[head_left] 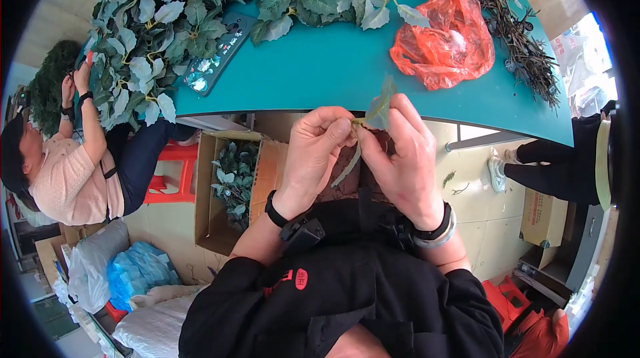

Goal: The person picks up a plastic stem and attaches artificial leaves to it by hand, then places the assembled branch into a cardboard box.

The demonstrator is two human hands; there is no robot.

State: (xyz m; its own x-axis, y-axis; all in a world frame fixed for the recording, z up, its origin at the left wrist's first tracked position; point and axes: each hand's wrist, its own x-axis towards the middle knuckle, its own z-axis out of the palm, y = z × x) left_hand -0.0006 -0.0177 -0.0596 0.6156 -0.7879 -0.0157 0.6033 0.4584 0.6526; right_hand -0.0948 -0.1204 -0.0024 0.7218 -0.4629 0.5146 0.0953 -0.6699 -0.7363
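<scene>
Left hand (pixel 319 155) closed, fingertips pinched on the stem of a leaf sprig (pixel 375 113). Right hand (pixel 405 157) closed too, thumb and fingers gripping the same sprig from the other side. Sprig held upright between both hands, just off the near edge of the table (pixel 333 71), one leaf up over that edge, another hanging down between the palms. Black bands on both wrists.

On the table: heap of leaves (pixel 167 25) along the left edge and far side, dark remote-like slab (pixel 217 58) beside it, orange bag (pixel 443 38) toward the right, bundle of dark stems (pixel 517 31) along the right edge.

Below the near edge, open box (pixel 230 191) with more leaves inside. Left of the table, a seated person (pixel 73 165), hands raised to the leaves, near a red stool (pixel 173 171).
</scene>
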